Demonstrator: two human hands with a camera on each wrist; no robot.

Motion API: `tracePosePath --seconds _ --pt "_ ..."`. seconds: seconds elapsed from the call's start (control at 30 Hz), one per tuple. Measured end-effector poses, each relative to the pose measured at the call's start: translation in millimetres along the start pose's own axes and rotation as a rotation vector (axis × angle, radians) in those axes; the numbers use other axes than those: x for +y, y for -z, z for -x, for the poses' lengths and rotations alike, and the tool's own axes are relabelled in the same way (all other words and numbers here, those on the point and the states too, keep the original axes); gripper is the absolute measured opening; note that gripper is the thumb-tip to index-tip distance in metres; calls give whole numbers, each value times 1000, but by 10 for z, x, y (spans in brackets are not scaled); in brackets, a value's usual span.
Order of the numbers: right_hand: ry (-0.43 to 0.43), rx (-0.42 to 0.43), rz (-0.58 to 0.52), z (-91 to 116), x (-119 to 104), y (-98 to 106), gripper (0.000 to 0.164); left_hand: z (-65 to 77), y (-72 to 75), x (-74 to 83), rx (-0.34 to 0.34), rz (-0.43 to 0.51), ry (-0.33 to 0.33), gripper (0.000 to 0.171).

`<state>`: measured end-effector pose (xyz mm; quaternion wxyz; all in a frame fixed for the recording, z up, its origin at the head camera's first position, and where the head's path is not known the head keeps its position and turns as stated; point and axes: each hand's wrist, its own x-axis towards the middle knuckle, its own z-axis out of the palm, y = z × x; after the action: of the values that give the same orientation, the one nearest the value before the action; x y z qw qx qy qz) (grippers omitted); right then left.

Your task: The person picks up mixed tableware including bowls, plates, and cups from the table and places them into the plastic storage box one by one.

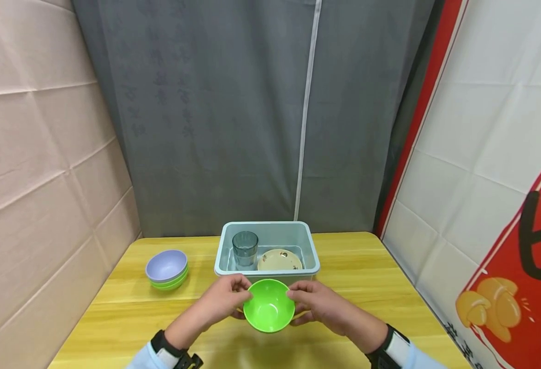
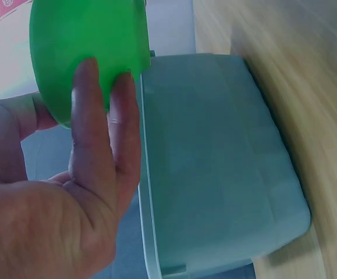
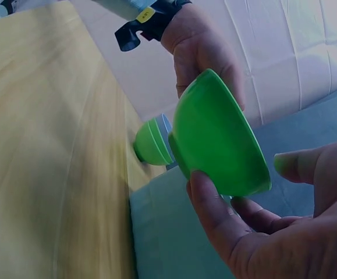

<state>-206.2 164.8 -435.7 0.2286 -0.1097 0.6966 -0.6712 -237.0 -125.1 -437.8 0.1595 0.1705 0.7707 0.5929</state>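
Observation:
A bright green bowl (image 1: pixel 269 306) is held up over the table in front of the tub, its hollow tipped toward the head camera. My left hand (image 1: pixel 226 297) grips its left side, thumb at the rim; two fingers (image 2: pixel 88 110) lie along the outside of the bowl in the left wrist view. On the opposite side my right hand (image 1: pixel 318 306) holds it, with a fingertip (image 3: pixel 202 185) against the underside and the thumb beside the rim. Just beyond the hands stands a pale blue-grey tub (image 1: pixel 314 262) containing a clear drinking glass (image 1: pixel 245 246) and a cream patterned plate (image 1: pixel 279 260).
To the left, a purple-blue bowl (image 1: pixel 166 265) sits stacked on green bowls (image 1: pixel 171 283) on the wooden table (image 1: pixel 353 287). A grey curtain (image 1: pixel 220 113) hangs behind the table, with a pale cloth wall (image 1: pixel 44 179) at left and a printed white sheet (image 1: pixel 473 128) at right.

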Motion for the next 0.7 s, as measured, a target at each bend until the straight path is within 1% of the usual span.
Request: tracePosePath --seconds 0.17,0.33,0.57,0.7 --pt "-13 5 -9 -6 30 25 35 -3 -63 -5 12 26 0 16" --pt "-34 22 -5 -3 55 31 35 -10 -114 -51 25 42 3 16" --pt "-31 61 15 -26 99 31 35 -24 -135 -102 28 60 17 17" --pt "-20 97 33 -64 111 20 32 -35 -136 -121 27 59 24 17"
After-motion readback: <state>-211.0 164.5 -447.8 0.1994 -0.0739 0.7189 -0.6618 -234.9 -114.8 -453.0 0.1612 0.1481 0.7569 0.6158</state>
